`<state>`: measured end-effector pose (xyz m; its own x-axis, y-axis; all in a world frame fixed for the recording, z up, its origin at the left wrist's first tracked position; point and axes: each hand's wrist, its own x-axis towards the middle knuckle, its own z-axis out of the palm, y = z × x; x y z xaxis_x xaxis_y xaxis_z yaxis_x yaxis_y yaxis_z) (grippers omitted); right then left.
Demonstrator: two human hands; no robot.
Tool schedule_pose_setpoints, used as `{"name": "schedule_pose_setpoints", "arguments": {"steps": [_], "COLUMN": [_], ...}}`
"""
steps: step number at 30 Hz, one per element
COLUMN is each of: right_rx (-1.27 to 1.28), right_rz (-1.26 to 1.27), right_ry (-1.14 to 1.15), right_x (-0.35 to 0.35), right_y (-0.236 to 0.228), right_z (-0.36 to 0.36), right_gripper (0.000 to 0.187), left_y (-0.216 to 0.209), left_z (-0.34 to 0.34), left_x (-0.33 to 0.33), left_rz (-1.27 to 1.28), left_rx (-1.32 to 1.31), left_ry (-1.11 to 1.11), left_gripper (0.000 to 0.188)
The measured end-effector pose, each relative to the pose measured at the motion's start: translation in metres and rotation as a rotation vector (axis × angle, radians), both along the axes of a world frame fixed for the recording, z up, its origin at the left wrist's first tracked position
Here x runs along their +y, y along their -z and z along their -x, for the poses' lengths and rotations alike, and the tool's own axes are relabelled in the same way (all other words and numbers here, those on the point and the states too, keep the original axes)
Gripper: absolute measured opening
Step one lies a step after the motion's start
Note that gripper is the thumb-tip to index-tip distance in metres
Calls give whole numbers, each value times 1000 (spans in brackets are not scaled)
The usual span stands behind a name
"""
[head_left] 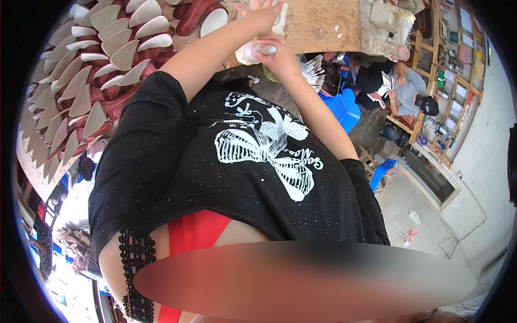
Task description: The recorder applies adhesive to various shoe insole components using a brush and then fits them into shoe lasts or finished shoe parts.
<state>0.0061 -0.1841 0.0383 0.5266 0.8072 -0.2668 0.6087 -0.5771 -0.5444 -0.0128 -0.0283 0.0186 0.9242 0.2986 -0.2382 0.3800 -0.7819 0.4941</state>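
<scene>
My left hand [262, 17] reaches over the wooden table top [318, 24] with its fingers spread. Beside and partly under it lies a white flat piece [280, 24], cut off by the top edge of the picture. Nearer to me, my right hand [281, 60] is closed around a whitish, partly see-through rounded thing [249, 53] at the table's front edge; its kind is not clear. Just left of the hands lie dark red shoe-like pieces [191, 17] and a white oval piece [214, 22].
Rows of dark red pieces with pale pointed flaps [116, 43] fill the left side. A stained whitish block [390, 27] stands on the table's right end. Beyond are a blue plastic stool [342, 109] and a seated person [412, 86] in a cap, handling a shoe-like piece.
</scene>
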Motion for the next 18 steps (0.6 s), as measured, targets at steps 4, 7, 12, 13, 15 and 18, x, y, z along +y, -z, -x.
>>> {"name": "schedule_pose_setpoints", "arguments": {"steps": [4,7,12,13,15,18], "right_rx": [76,235,283,299,334,330], "right_rz": [78,-73,-153,-182,-171,-220], "right_ry": [43,107,301,356,338,341], "right_x": [-4,-19,-54,-59,-66,-72], "right_y": [-14,-18,-15,-13,-10,2], "right_z": [0,1,4,7,13,27], "right_gripper": [62,86,80,78,75,59], "left_y": [15,44,71,73,79,87], "left_z": [23,83,157,160,159,154], "left_x": [23,30,-14,-19,-21,-9], "left_rz": [223,295,197,206,279,323], "left_rx": [-168,-618,-105,50,150,161], "left_ry": [-101,-468,-607,-669,-725,-808], "left_gripper": [95,57,71,79,83,74]}}
